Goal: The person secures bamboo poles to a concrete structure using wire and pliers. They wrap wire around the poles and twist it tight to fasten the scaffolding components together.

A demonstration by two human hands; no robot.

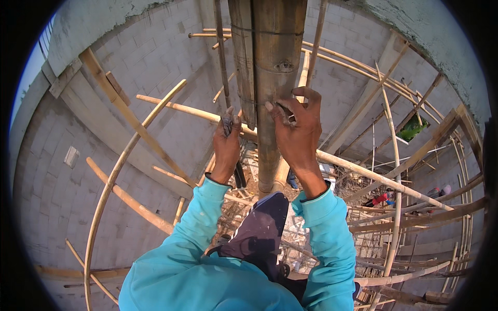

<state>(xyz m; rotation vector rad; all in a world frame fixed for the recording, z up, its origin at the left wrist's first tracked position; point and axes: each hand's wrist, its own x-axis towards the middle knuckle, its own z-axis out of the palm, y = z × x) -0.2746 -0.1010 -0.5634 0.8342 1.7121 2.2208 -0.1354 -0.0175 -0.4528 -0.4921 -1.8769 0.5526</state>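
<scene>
thick pole (272, 85): upright, right in front, btwn both hands
narrower length (244, 62): flush alongside it, prob so the dark wire (280, 34) can bind them
left hand (226, 147): fingers curled nearly closed on a small greyish thing (227, 124), can't ID it tbh
right hand (300, 124): half open, thumb at the pole, fingers arched, prob for fine work; can't tell if it's got any wire

sleeves (328, 233): turquoise | thick pole (278, 46): mottled brown | wall (171, 49): grey | trousers (259, 228): dark
</scene>
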